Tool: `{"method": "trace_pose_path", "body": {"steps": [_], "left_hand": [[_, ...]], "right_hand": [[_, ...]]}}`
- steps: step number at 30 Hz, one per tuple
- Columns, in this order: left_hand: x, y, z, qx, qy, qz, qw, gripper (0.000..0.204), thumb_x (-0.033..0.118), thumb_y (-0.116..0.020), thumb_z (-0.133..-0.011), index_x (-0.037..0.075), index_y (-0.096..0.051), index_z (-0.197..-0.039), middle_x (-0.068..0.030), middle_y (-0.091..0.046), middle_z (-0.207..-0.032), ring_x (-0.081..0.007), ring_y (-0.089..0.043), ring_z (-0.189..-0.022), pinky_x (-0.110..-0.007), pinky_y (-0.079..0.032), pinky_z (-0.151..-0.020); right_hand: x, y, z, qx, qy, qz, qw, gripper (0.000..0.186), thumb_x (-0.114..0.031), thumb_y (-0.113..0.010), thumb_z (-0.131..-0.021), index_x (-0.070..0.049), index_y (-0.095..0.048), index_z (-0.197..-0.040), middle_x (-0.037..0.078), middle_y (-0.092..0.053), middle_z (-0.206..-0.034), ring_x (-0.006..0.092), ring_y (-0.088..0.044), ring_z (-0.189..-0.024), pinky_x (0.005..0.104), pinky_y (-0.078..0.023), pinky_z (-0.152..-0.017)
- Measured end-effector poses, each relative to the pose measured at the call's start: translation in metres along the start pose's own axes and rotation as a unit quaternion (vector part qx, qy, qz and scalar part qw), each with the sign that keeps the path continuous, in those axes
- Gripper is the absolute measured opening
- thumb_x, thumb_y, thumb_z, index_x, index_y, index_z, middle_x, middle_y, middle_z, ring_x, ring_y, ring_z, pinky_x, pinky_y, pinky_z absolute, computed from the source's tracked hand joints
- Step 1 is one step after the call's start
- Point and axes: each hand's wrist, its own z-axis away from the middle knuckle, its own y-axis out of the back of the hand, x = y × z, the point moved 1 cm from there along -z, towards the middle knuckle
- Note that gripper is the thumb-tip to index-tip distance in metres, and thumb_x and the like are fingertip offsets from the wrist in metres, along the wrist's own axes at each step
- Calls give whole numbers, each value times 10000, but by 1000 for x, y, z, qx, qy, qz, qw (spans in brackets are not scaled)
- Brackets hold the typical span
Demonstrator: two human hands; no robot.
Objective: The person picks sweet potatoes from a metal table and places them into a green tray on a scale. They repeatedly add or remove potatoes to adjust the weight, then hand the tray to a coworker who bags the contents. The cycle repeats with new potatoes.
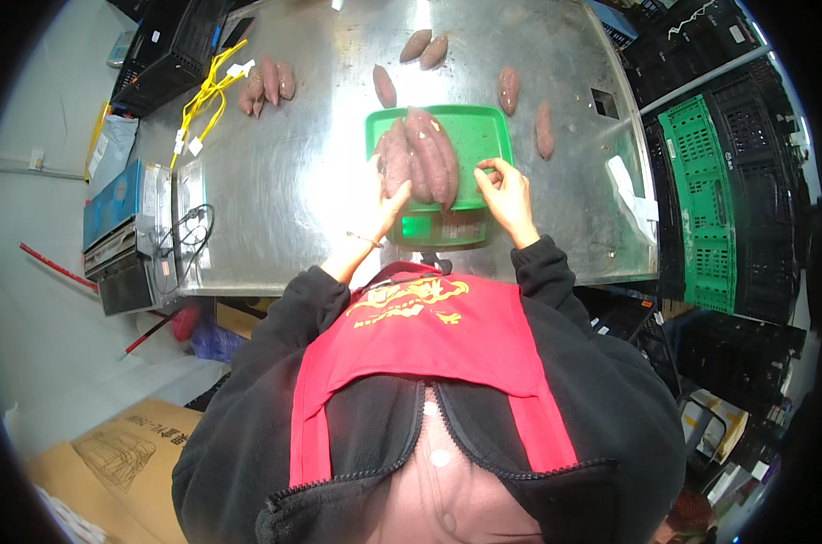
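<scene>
Several sweet potatoes (418, 159) lie side by side as a bunch on a green tray (479, 127), which sits on top of a green weighing scale (442, 228). A small pale yellow patch shows on one of them. My left hand (388, 207) is closed round the bunch's left side, thumb across its near end; its other fingers are partly hidden. By the tray's right rim, my right hand (506, 190) is closed with thumb and fingertips together, apart from the sweet potatoes. Whether anything is pinched there cannot be made out.
Loose sweet potatoes (270, 82) lie on the metal table (284, 199), at far left, far middle and right. A yellow cord (213, 86) with white tags runs along the left, near a boxy device (130, 231). Black and green crates (698, 199) stand beyond the right edge.
</scene>
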Motion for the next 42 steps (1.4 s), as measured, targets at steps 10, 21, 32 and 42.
{"method": "trace_pose_path", "body": {"steps": [10,21,32,42], "left_hand": [[76,23,-9,28,5,130,991,817,103,-759,-868,24,-303,-1541,6,-532,-769,-73,-483,-641,-234,-421,-582],[63,40,-48,15,41,221,974,650,96,-682,-956,48,-352,-1514,-13,-595,-802,-49,-526,-666,-207,-448,-580],[-13,59,-25,59,234,235,941,357,96,-583,-986,-12,-517,-1320,-48,-638,-823,-105,-613,-670,-238,-523,-580],[4,11,-26,-3,53,-166,985,763,420,-759,-819,-29,-464,-1360,-153,-674,-739,-351,-691,-684,-434,-551,-667]], "right_hand": [[-56,-23,-11,-119,-53,-296,946,414,-256,-721,-951,77,-652,-1187,103,-714,-1041,142,-679,-953,268,-535,-812],[-32,24,-75,-76,-149,-374,912,362,-226,-773,-904,30,-652,-1129,68,-697,-1025,119,-630,-938,265,-486,-847],[-3,45,-54,-68,-176,-318,929,597,-290,-795,-883,133,-566,-1238,26,-656,-936,55,-539,-778,218,-425,-722],[-61,-22,-37,-99,-35,-221,970,558,-217,-827,-824,62,-597,-1249,-4,-620,-750,62,-559,-674,244,-462,-599]]}}
